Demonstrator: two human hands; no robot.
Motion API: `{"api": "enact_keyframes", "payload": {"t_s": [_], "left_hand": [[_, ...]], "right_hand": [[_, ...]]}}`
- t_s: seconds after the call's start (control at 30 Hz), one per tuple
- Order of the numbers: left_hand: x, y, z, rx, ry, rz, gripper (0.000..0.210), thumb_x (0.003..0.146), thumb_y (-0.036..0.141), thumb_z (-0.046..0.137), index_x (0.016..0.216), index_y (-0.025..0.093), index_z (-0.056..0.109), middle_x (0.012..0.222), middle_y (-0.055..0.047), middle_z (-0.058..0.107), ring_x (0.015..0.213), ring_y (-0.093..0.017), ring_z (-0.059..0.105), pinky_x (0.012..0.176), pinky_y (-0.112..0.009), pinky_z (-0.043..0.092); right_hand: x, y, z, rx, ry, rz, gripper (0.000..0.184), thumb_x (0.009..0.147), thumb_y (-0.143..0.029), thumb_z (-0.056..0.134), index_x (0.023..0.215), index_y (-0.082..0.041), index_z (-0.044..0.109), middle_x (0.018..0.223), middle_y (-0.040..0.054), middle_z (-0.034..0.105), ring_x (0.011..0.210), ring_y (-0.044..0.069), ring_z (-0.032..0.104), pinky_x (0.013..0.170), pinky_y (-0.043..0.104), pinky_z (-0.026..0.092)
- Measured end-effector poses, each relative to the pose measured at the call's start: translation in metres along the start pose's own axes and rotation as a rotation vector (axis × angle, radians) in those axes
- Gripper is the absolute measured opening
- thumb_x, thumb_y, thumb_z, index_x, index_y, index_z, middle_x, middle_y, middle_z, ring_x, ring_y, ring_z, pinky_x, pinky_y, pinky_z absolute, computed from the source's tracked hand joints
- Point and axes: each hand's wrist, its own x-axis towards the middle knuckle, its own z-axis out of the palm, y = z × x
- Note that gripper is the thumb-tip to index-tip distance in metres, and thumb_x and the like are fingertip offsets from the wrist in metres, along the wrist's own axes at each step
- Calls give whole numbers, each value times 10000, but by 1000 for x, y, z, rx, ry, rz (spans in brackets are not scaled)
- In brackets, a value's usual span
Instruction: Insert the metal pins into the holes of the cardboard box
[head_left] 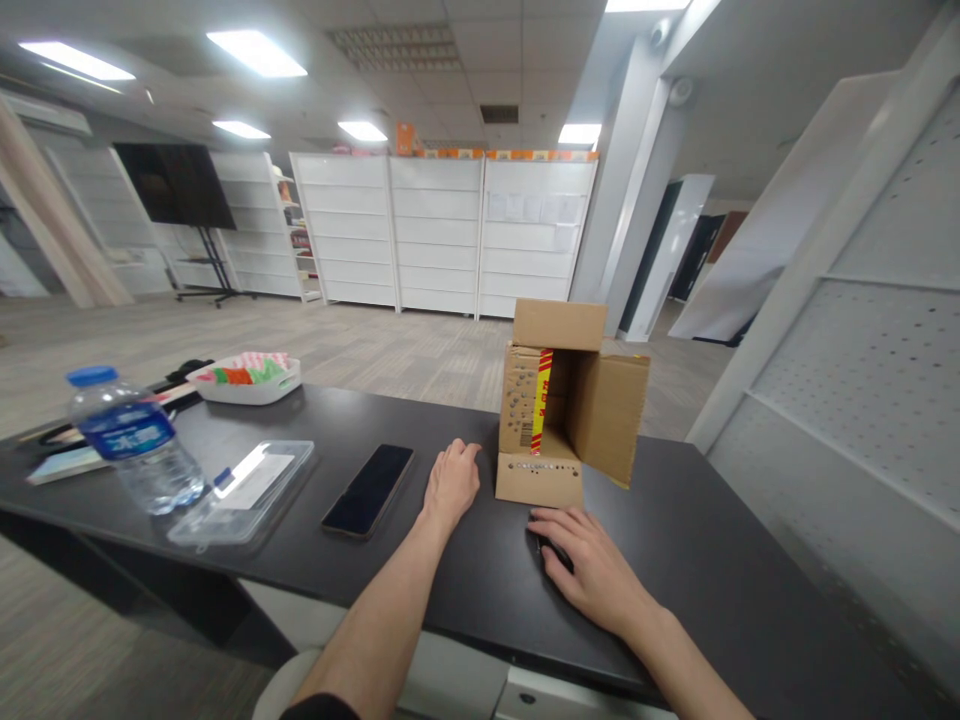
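Note:
My left hand [453, 480] lies on the dark table with its fingers curled under. Nothing shows in it, and its fingertips are hidden. Just to its right stands an open cardboard box [519, 400], its mouth towards me and its flaps spread outward. Under the fingers of my right hand [589, 565] is a small black computer mouse [553, 551], mostly covered by the palm. That hand rests in front of the box's lower flap, slightly to the right. Left of my left hand, a dark-screened phone [369, 490] lies flat.
A clear plastic case [247, 500] lies beside a water bottle [139, 440] with a blue cap. Behind them sits a white basket [247, 388] of colourful packets. The table [675, 560] ends near a white perforated panel [862, 380] on the right.

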Motion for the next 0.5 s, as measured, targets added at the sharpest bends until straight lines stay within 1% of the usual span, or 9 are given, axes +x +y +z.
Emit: {"api": "enact_keyframes", "payload": {"t_s": [0.1,0.27,0.5], "left_hand": [[0,1,-1,0,1,0,391,930,119,406,1242,232,611,1085,-71,604,1012,-181,614,922,-302,444],[-1,0,0,3,8,11,383,936,119,405,1239,229,612,1081,-74,601,1010,-184,616,915,-306,447],[0,0,0,-6,3,16,392,932,114,399,1239,220,618,1074,-76,609,1014,-187,618,912,-306,447]], "right_hand": [[1,-1,-1,-15,-24,-23,277,946,-193,499,1158,-264,662,1281,53,655,1104,247,571,922,432,460],[0,1,1,-12,-26,-9,259,966,-228,506,1159,-271,674,1261,58,674,1086,254,575,907,439,455],[-2,-1,0,-20,1,49,252,948,-261,541,1171,-245,658,1302,83,647,1154,256,572,976,470,424]]}}
